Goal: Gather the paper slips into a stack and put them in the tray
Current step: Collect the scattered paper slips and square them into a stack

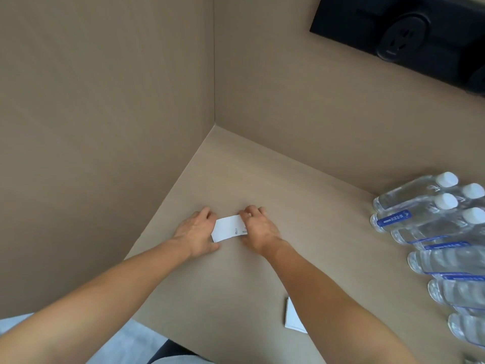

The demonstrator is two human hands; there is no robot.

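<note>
A small white stack of paper slips with faint print at its right end lies on the beige desk, near the corner of the walls. My left hand presses against its left end and my right hand grips its right end, fingers curled over the top edge. A second white slip or small stack lies near the desk's front, partly hidden under my right forearm. No tray is in view.
Several clear water bottles with white caps and blue labels lie in a row along the right side. A black socket panel is set in the right wall. Beige walls close off the left and back.
</note>
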